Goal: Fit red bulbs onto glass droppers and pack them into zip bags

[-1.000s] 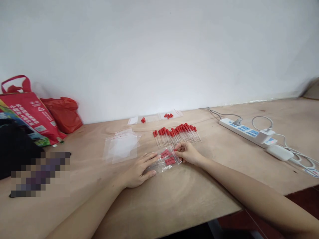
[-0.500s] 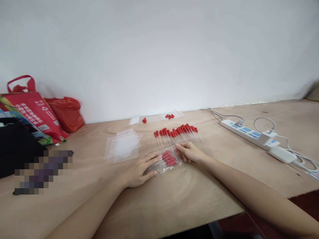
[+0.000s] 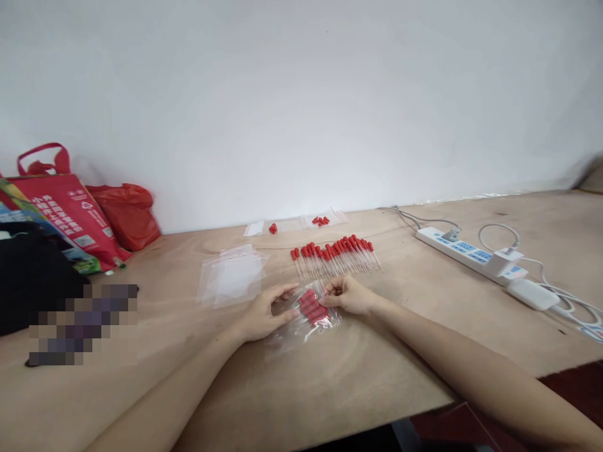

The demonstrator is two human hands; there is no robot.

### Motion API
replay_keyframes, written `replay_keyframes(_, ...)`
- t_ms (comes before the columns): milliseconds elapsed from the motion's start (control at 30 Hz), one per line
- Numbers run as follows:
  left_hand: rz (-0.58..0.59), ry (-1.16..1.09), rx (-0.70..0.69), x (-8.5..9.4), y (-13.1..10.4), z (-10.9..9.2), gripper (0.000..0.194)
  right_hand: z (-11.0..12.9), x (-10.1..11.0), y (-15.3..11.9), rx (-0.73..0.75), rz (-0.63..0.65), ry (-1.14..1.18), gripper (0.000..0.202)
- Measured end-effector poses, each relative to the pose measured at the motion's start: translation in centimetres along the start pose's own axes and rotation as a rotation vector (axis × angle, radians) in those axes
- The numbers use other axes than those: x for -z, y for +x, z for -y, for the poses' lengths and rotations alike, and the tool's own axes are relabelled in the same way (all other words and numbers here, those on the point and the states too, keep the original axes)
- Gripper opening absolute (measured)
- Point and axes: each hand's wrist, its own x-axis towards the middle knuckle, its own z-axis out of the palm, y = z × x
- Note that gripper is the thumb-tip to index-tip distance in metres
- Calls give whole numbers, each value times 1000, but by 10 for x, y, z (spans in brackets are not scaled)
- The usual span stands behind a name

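Note:
A clear zip bag (image 3: 313,307) with several red-bulbed glass droppers inside lies on the table in front of me, its right part raised a little. My right hand (image 3: 347,295) pinches the bag's right edge between thumb and fingers. At the bag's left side is my left hand (image 3: 266,314), its fingers curved and apart; the thumb touches the plastic. Just beyond the bag lies a row of loose droppers (image 3: 336,254), red bulbs pointing away from me. Left of them is a loose stack of clear bags (image 3: 230,276).
More droppers or their parts, with red bulbs (image 3: 321,221), lie by the wall. A white power strip (image 3: 466,250) with a plugged-in adapter and cables is on the right. A red carrier bag (image 3: 66,213), a red plastic bag (image 3: 125,213) and a black bag (image 3: 38,276) stand left.
The filled bag has turned and its right part has lifted. My right hand has shifted its hold along the edge; my left hand has moved up off the table, fingers more curved.

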Motion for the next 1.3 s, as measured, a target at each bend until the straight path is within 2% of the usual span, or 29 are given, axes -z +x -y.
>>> replay_keyframes(67, 31, -63, 56, 1, 3, -3, 55, -1, -9, 0, 85, 27, -8, 30)
replay_keyframes(233, 230, -210, 83, 8, 1, -11, 30, -1, -26, 0, 203, 16, -144, 26)
replay_keyframes(367, 230, -391, 147, 7, -5, -12, 31, 0, -26, -2, 203, 1, -111, 29)
replay_keyframes(467, 121, -515, 191, 10, -5, -10, 37, 1, -20, -6, 183, -22, -67, 30)
replay_keyframes(600, -181, -555, 243, 31, 5, -3, 42, 5, -12, -12, 111, -51, -39, 26)
replay_keyframes(700, -407, -508, 137, 51, 22, 7, 41, 8, -9, -14, 66, -58, -10, 23)
replay_keyframes(767, -493, -459, 45, 61, 36, 16, 37, 10, -9, -14, 55, -60, -6, 23)
replay_keyframes(833, -491, -340, -23, 65, 50, 25, 32, 10, -9, -14, 51, -58, -14, 22)
replay_keyframes(900, -441, -230, -51, 63, 63, 36, 30, 11, -9, -15, 52, -49, -24, 22)
replay_keyframes(1033, -341, -154, -35, 54, 75, 57, 23, 9, -8, -14, 64, -26, -44, 24)
replay_keyframes(1133, -239, -97, -14, 56, 73, 67, 17, 7, -7, -14, 72, -12, -49, 27)
replay_keyframes(1267, -138, 1, 18, 78, 55, 75, 21, 5, -6, -13, 69, 12, -57, 28)
replay_keyframes(1300, -130, 107, 45, 84, 49, 78, 25, 5, -6, -12, 66, 16, -64, 28)
